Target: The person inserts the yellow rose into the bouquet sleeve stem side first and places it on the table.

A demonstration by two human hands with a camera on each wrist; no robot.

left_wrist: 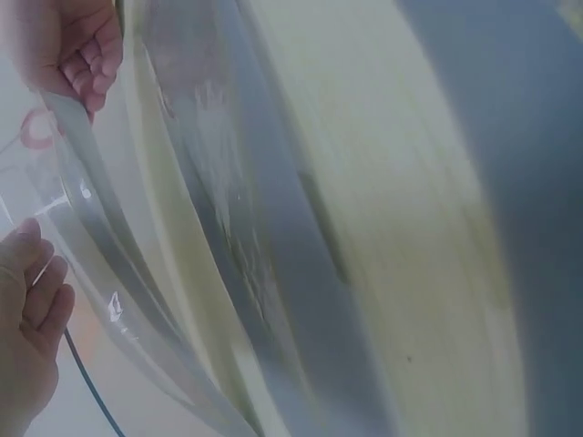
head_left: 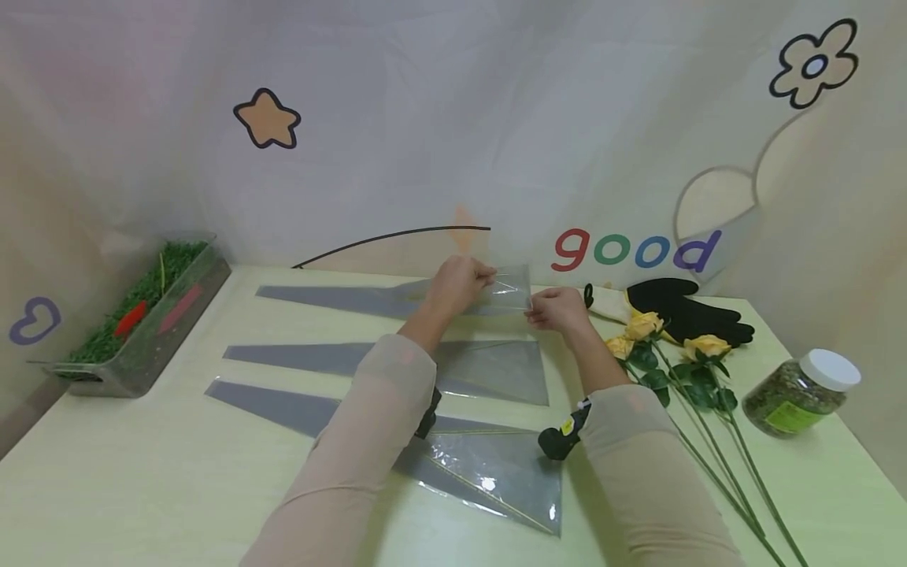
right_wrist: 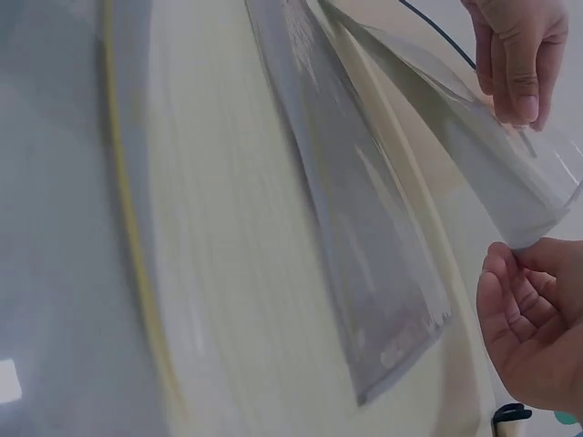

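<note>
A tapered plastic flower sleeve (head_left: 512, 287), grey with a clear front, lies at the back of the table, its wide end lifted. At that end my left hand (head_left: 457, 283) pinches the upper edge. My right hand (head_left: 560, 309) grips the near corner between thumb and fingers. In the right wrist view, the sleeve (right_wrist: 496, 187) stretches between my left hand (right_wrist: 521, 55) above and my right hand (right_wrist: 537, 328) below. Two more flat sleeves, a middle one (head_left: 496, 370) and a near one (head_left: 496, 465), lie below, partly hidden by my left arm.
Yellow roses (head_left: 645, 324) with long stems lie at the right, near a black and white glove (head_left: 680, 307). Beside them a white-lidded jar (head_left: 790, 405) leans, tilted in view. A clear bin (head_left: 170, 339) holding artificial grass and something red stands far left. A printed curtain (head_left: 397, 118) hangs behind.
</note>
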